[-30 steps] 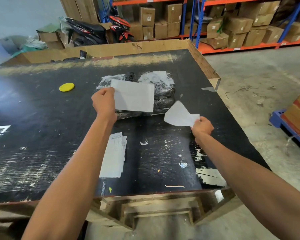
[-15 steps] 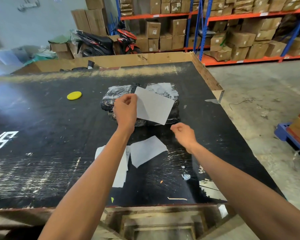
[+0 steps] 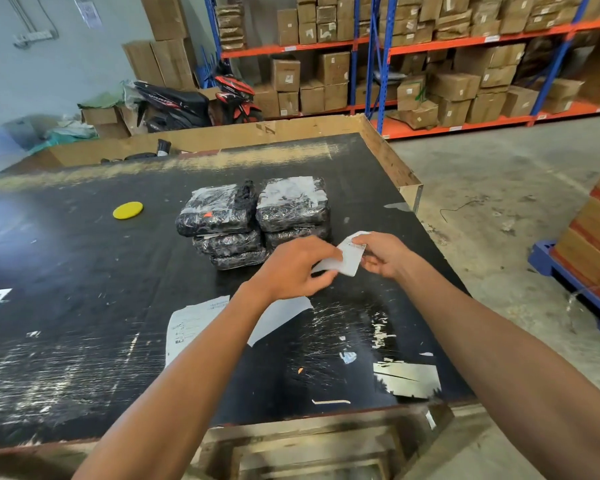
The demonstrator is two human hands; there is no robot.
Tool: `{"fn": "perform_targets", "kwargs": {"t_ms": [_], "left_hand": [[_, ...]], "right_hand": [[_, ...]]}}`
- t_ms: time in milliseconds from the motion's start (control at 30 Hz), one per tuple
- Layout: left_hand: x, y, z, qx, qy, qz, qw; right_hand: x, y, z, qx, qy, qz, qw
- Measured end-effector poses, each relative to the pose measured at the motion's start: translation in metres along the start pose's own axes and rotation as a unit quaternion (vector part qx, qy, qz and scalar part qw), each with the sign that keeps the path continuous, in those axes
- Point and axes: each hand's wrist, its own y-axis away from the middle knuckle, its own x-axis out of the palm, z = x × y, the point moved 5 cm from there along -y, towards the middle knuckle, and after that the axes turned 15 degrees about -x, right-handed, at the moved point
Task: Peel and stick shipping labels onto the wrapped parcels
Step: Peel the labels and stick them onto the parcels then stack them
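Observation:
Several black plastic-wrapped parcels (image 3: 257,220) lie stacked in two piles on the black table (image 3: 66,271). In front of them, to the right, both hands hold one white shipping label (image 3: 350,259) above the table. My left hand (image 3: 295,268) pinches its left side and my right hand (image 3: 383,254) pinches its right end. A loose white backing sheet (image 3: 281,317) and a small stack of printed labels (image 3: 191,327) lie flat on the table, partly hidden by my left forearm.
A yellow disc (image 3: 128,210) lies on the table left of the parcels. A raised cardboard rim (image 3: 388,157) borders the table's far and right sides. Shelves of cartons (image 3: 430,81) and a motorbike (image 3: 187,105) stand behind. A blue pallet (image 3: 575,282) with boxes is at right.
The right hand dropped the backing sheet onto the table. The left hand brought the label down and right off the parcels, and the right hand has taken hold of its other end.

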Motion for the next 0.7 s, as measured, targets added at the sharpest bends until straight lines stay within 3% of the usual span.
{"fn": "perform_targets", "kwargs": {"t_ms": [100,133,200,233,300,367,400,500,700], "left_hand": [[0.014,0.003,0.013,-0.075,0.042,0.127,0.988],[0.014,0.003,0.016,-0.114,0.086,0.127,0.981],[0.011,-0.002,0.025,-0.224,0.186,0.051,0.955],[0.011,-0.005,0.031,-0.297,0.233,0.013,0.926],[0.017,-0.010,0.038,-0.411,0.354,0.010,0.840],[0.026,-0.013,0.038,-0.436,0.488,0.042,0.755],[0.026,-0.015,0.036,-0.427,0.530,0.038,0.732],[0.021,-0.016,0.031,-0.403,0.577,0.000,0.710],[-0.003,-0.018,0.046,-0.414,0.536,-0.104,0.728]], "right_hand": [[-0.005,0.004,0.005,-0.070,-0.021,0.012,0.997],[-0.007,0.005,0.007,-0.086,-0.028,0.022,0.996],[-0.011,0.007,0.013,-0.108,-0.038,0.073,0.991],[-0.012,0.009,0.016,-0.114,-0.044,0.108,0.987],[-0.014,0.013,0.023,-0.123,-0.057,0.168,0.976],[-0.015,0.014,0.030,-0.135,-0.038,0.197,0.970],[-0.017,0.015,0.034,-0.143,-0.024,0.197,0.970],[-0.021,0.016,0.047,-0.172,0.027,0.188,0.967],[0.000,0.011,0.074,-0.238,0.147,0.205,0.938]]}}
